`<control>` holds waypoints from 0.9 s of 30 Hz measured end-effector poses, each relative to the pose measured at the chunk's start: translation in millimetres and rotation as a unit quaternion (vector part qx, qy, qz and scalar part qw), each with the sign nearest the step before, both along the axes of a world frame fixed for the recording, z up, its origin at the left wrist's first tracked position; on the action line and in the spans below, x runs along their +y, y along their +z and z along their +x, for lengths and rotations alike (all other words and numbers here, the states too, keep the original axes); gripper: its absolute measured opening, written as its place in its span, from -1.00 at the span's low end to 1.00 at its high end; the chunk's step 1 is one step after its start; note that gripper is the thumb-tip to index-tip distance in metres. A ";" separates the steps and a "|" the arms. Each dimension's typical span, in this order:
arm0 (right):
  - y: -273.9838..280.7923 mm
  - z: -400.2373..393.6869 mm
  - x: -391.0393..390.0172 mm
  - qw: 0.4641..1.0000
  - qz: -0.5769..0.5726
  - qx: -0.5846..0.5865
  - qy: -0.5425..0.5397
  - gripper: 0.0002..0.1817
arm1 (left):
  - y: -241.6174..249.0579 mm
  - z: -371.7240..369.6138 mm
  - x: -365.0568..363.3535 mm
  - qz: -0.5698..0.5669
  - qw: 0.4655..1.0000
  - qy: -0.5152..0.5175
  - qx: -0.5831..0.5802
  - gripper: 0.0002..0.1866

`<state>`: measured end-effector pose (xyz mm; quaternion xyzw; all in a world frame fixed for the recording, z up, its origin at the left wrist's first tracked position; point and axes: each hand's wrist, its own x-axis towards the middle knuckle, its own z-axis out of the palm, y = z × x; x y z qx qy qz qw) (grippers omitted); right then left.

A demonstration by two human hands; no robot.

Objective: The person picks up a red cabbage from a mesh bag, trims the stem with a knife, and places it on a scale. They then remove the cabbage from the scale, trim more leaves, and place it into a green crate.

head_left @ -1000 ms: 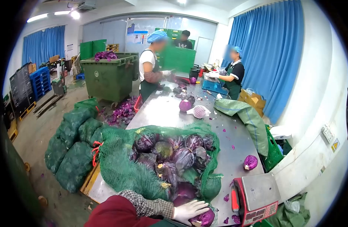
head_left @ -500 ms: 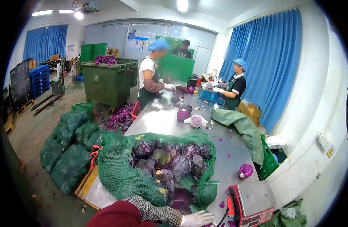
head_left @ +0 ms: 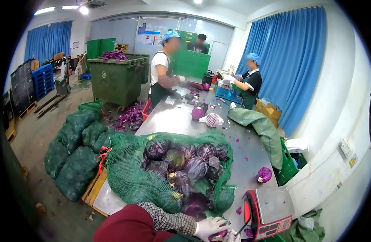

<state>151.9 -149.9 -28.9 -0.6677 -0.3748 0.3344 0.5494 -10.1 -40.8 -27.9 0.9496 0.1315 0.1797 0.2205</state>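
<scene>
At the bottom edge, my left hand (head_left: 210, 228) in a white glove is closed over a red cabbage (head_left: 219, 236), whose lower part is cut off by the frame. Close beside it, my right hand (head_left: 233, 237), also gloved, shows only in part; its fingers look closed, but what they hold cannot be made out. Just beyond my left sleeve lies a green mesh sack (head_left: 131, 173), opened to show several red cabbages (head_left: 195, 167). One trimmed cabbage (head_left: 264, 175) sits alone on the metal table (head_left: 250, 151), right of the sack.
A red scale (head_left: 274, 207) stands to the right of my hands. Filled mesh sacks (head_left: 74, 169) are piled on the left. Farther along the table are a netted cabbage (head_left: 213, 119) and a blue tray (head_left: 227, 95). Two co-workers in blue caps stand there; another person is behind.
My left hand has gone from lying flat on the table to gripping a red cabbage. My right hand has come into view beside it. The view has shifted slightly.
</scene>
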 end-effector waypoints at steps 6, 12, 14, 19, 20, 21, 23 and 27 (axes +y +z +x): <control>-31.4 3.8 -16.2 0.943 -0.121 -0.264 0.159 -0.52 | 32.3 -19.2 7.6 -0.109 0.979 0.074 0.157 0.14; -31.7 -18.0 -13.8 0.941 -0.149 -0.260 0.158 -0.52 | -27.2 -23.5 9.3 -0.076 0.988 0.124 -0.043 0.08; -17.5 -26.0 -16.0 0.988 -0.135 -0.051 0.060 -0.59 | -19.8 -15.6 2.6 -0.079 0.988 0.127 -0.029 0.06; -11.9 -10.9 -29.1 0.998 -0.062 0.013 -0.008 -0.57 | -26.3 12.4 -17.4 -0.114 0.986 0.122 -0.027 0.07; -27.4 -3.4 -33.0 0.984 -0.004 -0.173 0.040 -0.62 | -44.0 20.0 -18.4 -0.081 0.988 0.122 -0.041 0.04; -43.0 4.1 -36.0 0.930 0.063 -0.358 0.047 -0.64 | -40.0 19.0 -12.7 -0.079 0.988 0.105 -0.078 0.02; -60.9 21.0 -36.6 0.845 0.077 -0.521 0.092 -0.59 | -35.9 13.2 -5.9 -0.081 0.989 0.076 -0.100 0.01; -50.2 17.1 -49.8 0.822 0.048 -0.561 0.084 -0.46 | -35.1 8.4 -7.1 -0.105 0.989 0.106 -0.012 0.16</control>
